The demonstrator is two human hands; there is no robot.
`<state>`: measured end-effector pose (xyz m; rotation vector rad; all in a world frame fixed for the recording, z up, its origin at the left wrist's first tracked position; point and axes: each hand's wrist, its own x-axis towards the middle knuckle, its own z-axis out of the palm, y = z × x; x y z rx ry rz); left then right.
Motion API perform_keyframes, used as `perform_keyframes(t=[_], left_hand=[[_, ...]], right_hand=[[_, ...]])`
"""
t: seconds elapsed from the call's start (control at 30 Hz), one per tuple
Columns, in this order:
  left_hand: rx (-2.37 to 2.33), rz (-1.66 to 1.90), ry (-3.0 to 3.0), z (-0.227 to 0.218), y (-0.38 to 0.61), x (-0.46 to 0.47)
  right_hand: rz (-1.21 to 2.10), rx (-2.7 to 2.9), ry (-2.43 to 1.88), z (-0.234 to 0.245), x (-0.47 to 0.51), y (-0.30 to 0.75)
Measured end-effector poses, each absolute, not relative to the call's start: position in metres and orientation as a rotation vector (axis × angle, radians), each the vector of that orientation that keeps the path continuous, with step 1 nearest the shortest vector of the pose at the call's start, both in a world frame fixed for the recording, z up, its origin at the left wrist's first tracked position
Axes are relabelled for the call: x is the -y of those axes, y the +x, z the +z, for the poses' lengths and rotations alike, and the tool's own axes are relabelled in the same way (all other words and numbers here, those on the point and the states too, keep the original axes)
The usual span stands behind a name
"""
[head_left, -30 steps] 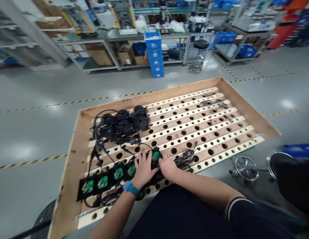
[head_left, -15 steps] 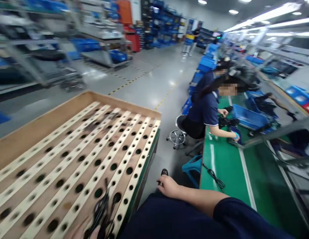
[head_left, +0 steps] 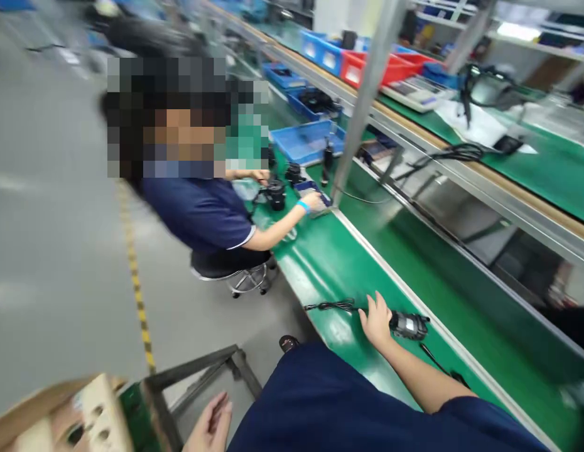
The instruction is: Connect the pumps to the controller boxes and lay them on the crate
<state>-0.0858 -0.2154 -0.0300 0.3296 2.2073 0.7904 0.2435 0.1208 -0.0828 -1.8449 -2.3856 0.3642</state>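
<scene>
My right hand [head_left: 377,321] reaches over the green bench top [head_left: 339,333], fingers stretched and apart. It lies beside a black corded device [head_left: 409,326] with a small white label, at the device's left end; whether it touches the device I cannot tell. A bundled black cable [head_left: 336,305] lies to the left of the hand. Low at the bottom edge, my left hand [head_left: 211,425] hangs between the bench and the wooden tray, its fingers loosely extended with nothing in them.
A co-worker [head_left: 198,207] sits on a stool at the bench, handling black parts near a blue bin [head_left: 311,143]. A metal post [head_left: 367,100] and shelf rise at the back. The holed wooden tray [head_left: 101,414] and a metal frame [head_left: 193,370] stand lower left.
The view has swung right from the tray to the bench. My right hand has moved onto the bench by the device. My left hand, formerly at black cables over the tray, is now empty.
</scene>
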Motion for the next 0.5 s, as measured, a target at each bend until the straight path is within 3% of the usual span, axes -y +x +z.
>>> perform_keyframes(t=[0.27, 0.4, 0.5], left_hand=[[-1.824, 0.224, 1.869, -0.074, -0.069, -0.021], [-1.654, -0.150, 2.115, -0.093, -0.029, -0.077], [-1.652, -0.196, 2.063, -0.099, -0.017, -0.092]], right_hand=[[0.354, 2.123, -1.925, -0.075, -0.006, 0.329], [0.212, 1.689, -2.356, -0.081, 0.008, 0.382], [0.200, 1.527, -2.571, -0.086, -0.007, 0.425]])
